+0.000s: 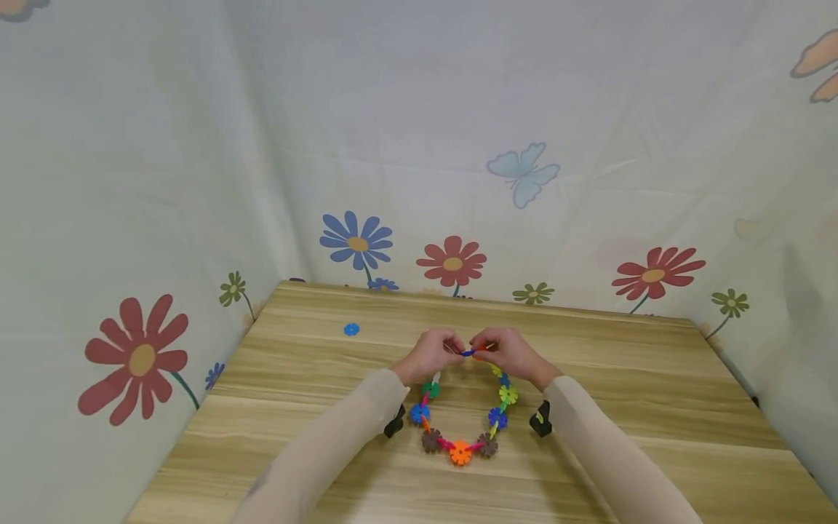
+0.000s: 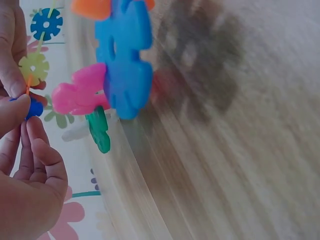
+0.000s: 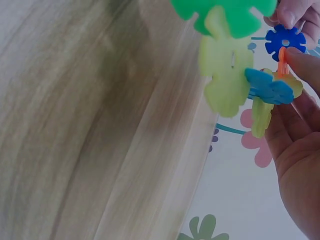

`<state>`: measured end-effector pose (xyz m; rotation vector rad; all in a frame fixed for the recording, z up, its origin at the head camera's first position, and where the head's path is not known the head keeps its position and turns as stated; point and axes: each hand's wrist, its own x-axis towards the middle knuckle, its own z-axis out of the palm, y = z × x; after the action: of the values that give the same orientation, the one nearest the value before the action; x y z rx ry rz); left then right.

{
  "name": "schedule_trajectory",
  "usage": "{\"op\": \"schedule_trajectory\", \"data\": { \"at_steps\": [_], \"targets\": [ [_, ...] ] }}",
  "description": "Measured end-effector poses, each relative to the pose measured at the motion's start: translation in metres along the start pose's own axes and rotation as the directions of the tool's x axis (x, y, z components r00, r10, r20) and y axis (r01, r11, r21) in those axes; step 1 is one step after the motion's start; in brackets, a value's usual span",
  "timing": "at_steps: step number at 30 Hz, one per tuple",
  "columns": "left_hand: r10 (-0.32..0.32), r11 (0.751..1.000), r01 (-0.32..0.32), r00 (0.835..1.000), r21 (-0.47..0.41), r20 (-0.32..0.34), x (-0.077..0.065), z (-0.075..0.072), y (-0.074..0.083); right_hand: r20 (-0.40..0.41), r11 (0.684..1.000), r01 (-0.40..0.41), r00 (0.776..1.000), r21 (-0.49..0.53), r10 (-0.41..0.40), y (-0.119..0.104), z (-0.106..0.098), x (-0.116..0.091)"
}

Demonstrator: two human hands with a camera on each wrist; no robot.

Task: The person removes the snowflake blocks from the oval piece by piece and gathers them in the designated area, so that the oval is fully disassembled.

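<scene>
A person's left grip (image 1: 435,354) is pinching a dark blue piece (image 1: 468,354), and the right grip (image 1: 509,353) is holding an orange piece (image 1: 481,355) just beside it. A chain (image 1: 420,414) of colourful flower-shaped pieces is curving below them, with an orange flower (image 1: 460,453) sitting between two brown flowers (image 1: 488,445) at its near end. A loose blue flower (image 1: 351,330) is lying near the far left of the worktop (image 1: 294,393). A printed cloth (image 1: 406,87) is hanging behind.
</scene>
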<state>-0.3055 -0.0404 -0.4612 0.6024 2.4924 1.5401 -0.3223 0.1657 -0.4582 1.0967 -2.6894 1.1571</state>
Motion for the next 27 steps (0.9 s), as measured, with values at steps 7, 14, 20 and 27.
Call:
{"op": "schedule_trajectory", "data": {
  "at_steps": [7, 14, 20, 27],
  "targets": [
    [0.002, 1.000, -0.002, 1.000, 0.004, -0.030, 0.000, 0.004, -0.002, 0.001, 1.000, 0.003, 1.000, 0.005, -0.003, 0.005, 0.003, -0.001],
    [-0.007, 1.000, 0.008, 0.999, 0.012, -0.049, 0.000, 0.005, -0.003, 0.036, 0.999, -0.047, 0.998, 0.010, 0.046, -0.002, -0.003, -0.007],
    [-0.019, 1.000, 0.019, 0.999, 0.012, -0.046, -0.001, 0.003, -0.004, 0.061, 0.995, -0.095, 0.993, -0.018, 0.096, 0.002, -0.003, -0.012],
    [-0.026, 0.999, 0.028, 0.999, 0.039, -0.047, -0.001, 0.003, -0.006, 0.060, 0.991, -0.124, 0.990, -0.057, 0.128, 0.007, -0.004, -0.018]
  ]
}}
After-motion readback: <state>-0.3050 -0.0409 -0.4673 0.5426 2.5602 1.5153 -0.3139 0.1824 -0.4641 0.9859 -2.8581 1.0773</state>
